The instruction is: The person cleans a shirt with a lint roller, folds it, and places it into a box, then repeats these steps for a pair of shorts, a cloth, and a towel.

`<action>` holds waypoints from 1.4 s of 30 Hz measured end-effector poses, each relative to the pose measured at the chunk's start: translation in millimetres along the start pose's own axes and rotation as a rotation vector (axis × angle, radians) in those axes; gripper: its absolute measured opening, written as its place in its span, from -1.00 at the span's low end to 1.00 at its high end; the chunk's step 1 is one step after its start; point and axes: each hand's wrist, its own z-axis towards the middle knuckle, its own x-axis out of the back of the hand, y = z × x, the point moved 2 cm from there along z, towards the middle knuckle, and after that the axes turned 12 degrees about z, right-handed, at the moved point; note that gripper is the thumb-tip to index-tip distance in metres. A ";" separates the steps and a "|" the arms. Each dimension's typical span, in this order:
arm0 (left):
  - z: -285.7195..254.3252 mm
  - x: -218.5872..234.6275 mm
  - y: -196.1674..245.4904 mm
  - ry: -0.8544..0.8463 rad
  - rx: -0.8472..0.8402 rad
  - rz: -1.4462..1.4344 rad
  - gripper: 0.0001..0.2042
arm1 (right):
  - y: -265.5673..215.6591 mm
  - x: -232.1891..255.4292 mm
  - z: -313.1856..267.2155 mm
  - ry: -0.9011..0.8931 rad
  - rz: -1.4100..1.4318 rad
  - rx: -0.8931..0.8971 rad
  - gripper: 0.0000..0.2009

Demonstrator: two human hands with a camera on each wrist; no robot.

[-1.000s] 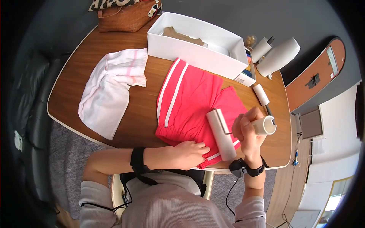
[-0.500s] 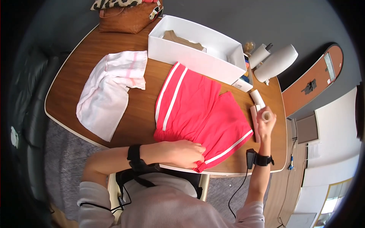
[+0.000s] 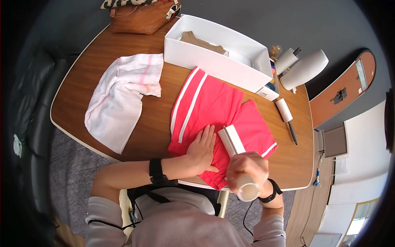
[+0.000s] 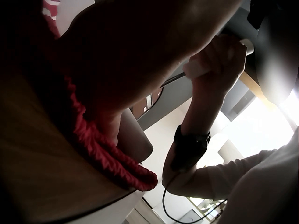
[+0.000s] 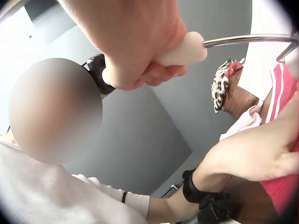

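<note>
Red shorts (image 3: 214,99) with white side stripes lie spread on the wooden table, their gathered waistband (image 4: 107,154) at the near edge. My left hand (image 3: 201,152) presses flat on them, fingers straight and pointing away from me. My right hand (image 3: 252,166) grips the white handle (image 5: 187,51) of a lint roller (image 3: 231,140). The roller's white cylinder overlaps the middle of the shorts, just right of my left fingertips. A bent metal rod (image 5: 247,41) joins handle and cylinder.
A white towel (image 3: 119,94) with pink stripes lies left. Behind the shorts stands a white box (image 3: 218,66) with a tan cloth (image 3: 201,41) inside. Another lint roller (image 3: 284,110), with a dark handle, lies right. A brown bag (image 3: 140,18) and white cylinders (image 3: 304,69) stand at the back.
My right hand carried the lint roller out to the shorts' right edge, then back toward me over their middle. My left hand moved from the waistband farther onto the cloth, fingers now straightened.
</note>
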 end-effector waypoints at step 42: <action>31.3 -5.7 -50.5 -0.051 -0.645 -0.335 0.19 | 75.6 70.5 12.0 0.498 -0.253 -0.260 -0.79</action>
